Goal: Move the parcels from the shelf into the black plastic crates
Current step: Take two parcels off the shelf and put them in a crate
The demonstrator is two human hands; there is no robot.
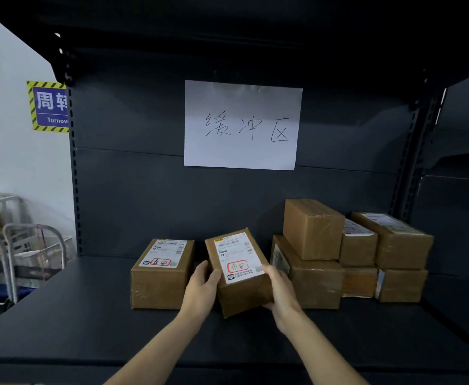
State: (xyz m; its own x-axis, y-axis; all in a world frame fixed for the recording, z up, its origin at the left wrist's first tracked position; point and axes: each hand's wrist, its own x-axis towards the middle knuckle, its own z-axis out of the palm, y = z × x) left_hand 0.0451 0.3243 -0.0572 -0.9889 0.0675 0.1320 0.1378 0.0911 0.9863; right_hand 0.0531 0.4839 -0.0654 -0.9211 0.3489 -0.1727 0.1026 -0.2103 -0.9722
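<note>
The person stands at a dark grey metal shelf with both bare arms stretched forward, and a brown cardboard parcel with a white shipping label sits between the two hands. The left hand grips its left side, the fingers curled against the side wall. The right hand clamps the opposite side, its fingers wrapped over the top right edge beside the label. The parcel is skewed, one near corner pointing toward the person, and I cannot tell whether its underside touches the shelf board. Just left of the left fingers stands a second brown labelled box, flat on the shelf and apart from the held one. Just right of the right fingers is a stack of brown taped boxes, two layers high, close behind that hand. Above and beyond the fingers, a white paper sheet with handwritten characters hangs on the back panel. Well off to the left of the left fingers, a blue wall sign with a yellow-and-black striped border and a metal trolley are by the pale wall.
</note>
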